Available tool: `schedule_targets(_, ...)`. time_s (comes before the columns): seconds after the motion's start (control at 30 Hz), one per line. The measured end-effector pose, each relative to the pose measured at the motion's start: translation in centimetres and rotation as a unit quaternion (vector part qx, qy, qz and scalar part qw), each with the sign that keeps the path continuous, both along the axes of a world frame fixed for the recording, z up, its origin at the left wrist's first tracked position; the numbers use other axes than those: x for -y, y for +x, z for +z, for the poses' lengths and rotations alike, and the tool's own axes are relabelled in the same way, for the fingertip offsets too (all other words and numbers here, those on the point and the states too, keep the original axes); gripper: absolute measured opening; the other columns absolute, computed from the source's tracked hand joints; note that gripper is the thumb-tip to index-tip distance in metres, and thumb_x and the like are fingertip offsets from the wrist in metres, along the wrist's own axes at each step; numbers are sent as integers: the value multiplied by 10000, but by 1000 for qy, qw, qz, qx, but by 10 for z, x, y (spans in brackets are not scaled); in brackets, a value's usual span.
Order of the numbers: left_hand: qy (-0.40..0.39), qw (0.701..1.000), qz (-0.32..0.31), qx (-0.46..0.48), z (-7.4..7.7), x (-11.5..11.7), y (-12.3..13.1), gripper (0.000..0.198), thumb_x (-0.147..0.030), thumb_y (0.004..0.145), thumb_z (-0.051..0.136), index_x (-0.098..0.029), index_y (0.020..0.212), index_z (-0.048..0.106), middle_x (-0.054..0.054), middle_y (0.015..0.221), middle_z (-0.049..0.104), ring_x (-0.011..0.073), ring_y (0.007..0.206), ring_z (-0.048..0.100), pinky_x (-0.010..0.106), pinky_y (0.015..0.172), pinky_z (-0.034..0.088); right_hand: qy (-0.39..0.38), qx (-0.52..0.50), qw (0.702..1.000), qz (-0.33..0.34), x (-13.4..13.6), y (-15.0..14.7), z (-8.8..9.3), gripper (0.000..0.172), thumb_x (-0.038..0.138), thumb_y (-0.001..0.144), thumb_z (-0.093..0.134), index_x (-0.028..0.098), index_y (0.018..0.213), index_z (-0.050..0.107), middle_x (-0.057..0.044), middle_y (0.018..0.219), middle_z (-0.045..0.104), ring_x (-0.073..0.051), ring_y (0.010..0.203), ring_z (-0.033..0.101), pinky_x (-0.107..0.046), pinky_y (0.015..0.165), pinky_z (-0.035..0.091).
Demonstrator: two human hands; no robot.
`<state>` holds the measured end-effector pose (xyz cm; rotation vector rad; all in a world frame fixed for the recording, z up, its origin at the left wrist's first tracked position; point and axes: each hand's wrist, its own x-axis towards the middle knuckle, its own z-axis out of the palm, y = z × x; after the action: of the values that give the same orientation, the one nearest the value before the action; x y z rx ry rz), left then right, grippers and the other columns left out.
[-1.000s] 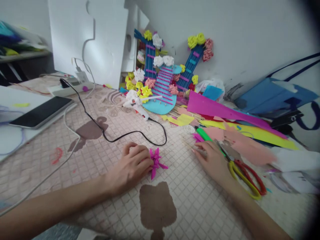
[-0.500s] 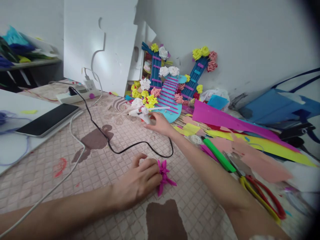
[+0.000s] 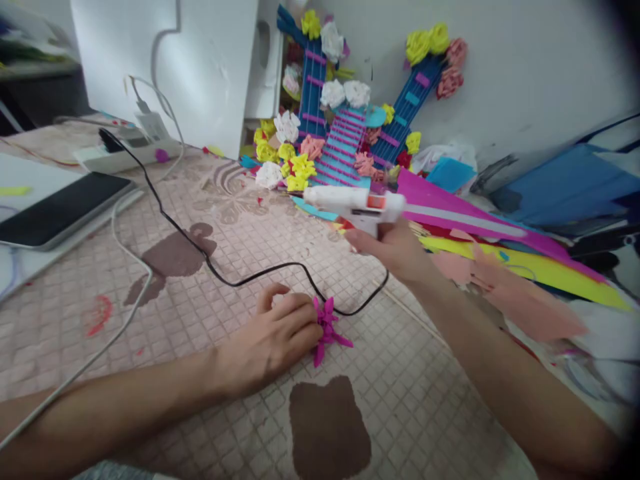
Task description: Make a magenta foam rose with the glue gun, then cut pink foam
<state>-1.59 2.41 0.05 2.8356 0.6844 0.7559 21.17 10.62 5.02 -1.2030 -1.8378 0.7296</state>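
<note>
Magenta flower [image 3: 329, 330] of folded paper or similar thin sheet, pointed petals spread, lies on the beige tablecloth [image 3: 420, 390] with a diamond-grid print, beside the thin black cable [image 3: 280, 265]. Left hand [image 3: 277, 339] at its left side: fingers curled against the petals; fingertips hidden, so cannot tell whether they pinch it or only steady it. Judged very light, springy, easily creased; petal tips look the weakest part. Best hold: a gentle pinch low at the centre, where the petals gather, leaving the tips free.

White plastic glue gun [image 3: 337, 198] with an orange-red panel: held above the tablecloth in the right hand [image 3: 397, 250], which is wrapped round the handle. Nozzle end points left; a long pale glue stick [image 3: 465, 219] juts from the back. Judged stiff, fairly light, smooth-shelled but secure by the handle. The stick probably makes it tail-heavy and could snag; the cable may drag a little. Best hold: round the handle, fingers well off the nozzle, which may be hot; trigger finger not made out
</note>
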Motion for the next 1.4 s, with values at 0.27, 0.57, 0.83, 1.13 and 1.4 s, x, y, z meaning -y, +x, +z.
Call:
schedule_targets(0.27,-12,1000,-6,2,3,-1,0,211,-201,993,357,-198,1002,567,14,938,638,209,993,486,432,937,259,-88,125,988,37,94,75,1,146,381,765,689,262,833,638,-3,674,637,-179,568,587,-294,476,482)
schedule_targets(0.57,-19,1000,-10,2,3,-2,-1,222,-206,996,350,-209,1044,567,9,953,648,216,1023,491,426,936,241,-138,199,952,187,103,70,5,28,279,872,586,255,861,577,-12,778,608,-164,678,571,-286,550,441)
schedule_targets(0.83,-4,1000,-9,10,4,-2,-2,262,-203,1006,321,-185,1018,582,19,930,657,192,1023,493,399,948,249,-178,202,944,189,105,68,2,96,285,902,540,224,835,507,2,794,537,-141,711,523,-271,610,408)
schedule_targets(1.13,-6,1000,-7,15,1,-2,-1,299,-209,1014,282,-199,1025,580,15,930,658,185,1018,493,398,958,244,-205,196,941,186,105,65,0,117,286,904,540,218,825,487,11,801,513,-128,707,501,-262,619,388)
schedule_targets(1.4,-7,1000,-13,11,3,-3,-2,316,-210,1018,255,-193,1022,571,19,938,650,186,1023,493,391,957,250,-206,204,941,175,106,63,1,152,305,909,533,215,803,472,14,774,493,-127,684,491,-261,597,382)
